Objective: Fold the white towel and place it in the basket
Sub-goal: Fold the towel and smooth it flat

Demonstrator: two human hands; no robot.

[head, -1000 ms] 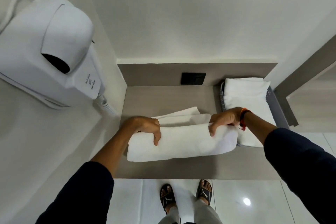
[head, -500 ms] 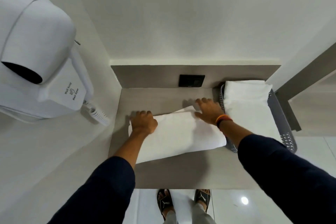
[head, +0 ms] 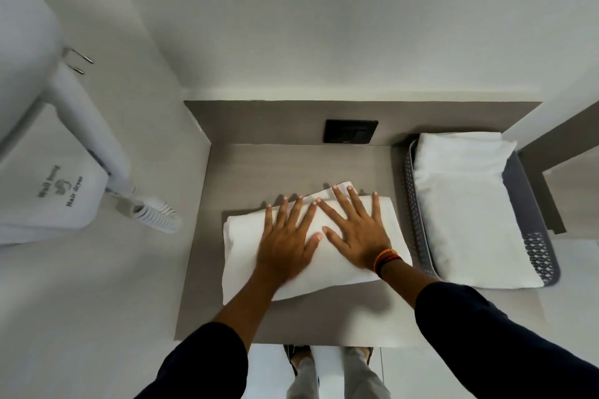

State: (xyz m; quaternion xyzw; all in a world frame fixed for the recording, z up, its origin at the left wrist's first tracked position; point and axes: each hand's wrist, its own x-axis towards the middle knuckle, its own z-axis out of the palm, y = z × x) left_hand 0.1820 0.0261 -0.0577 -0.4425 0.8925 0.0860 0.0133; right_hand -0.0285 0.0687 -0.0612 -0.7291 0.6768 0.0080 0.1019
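Observation:
A folded white towel (head: 241,248) lies on the grey counter (head: 291,321), a little left of centre. My left hand (head: 287,241) and my right hand (head: 355,230) both rest flat on top of it, fingers spread, side by side, gripping nothing. To the right stands a grey perforated basket (head: 411,204), touching the counter's back corner. Another folded white towel (head: 466,204) fills the basket.
A white wall-mounted hair dryer (head: 48,152) with a coiled cord (head: 155,215) hangs on the left wall. A black socket plate (head: 351,130) sits on the back panel. Walls close in on the left and back. My feet in sandals show below the counter edge.
The near half of the towel was folded away from me. My hands then let go of its edges and came together, now lying flat on the middle of the towel.

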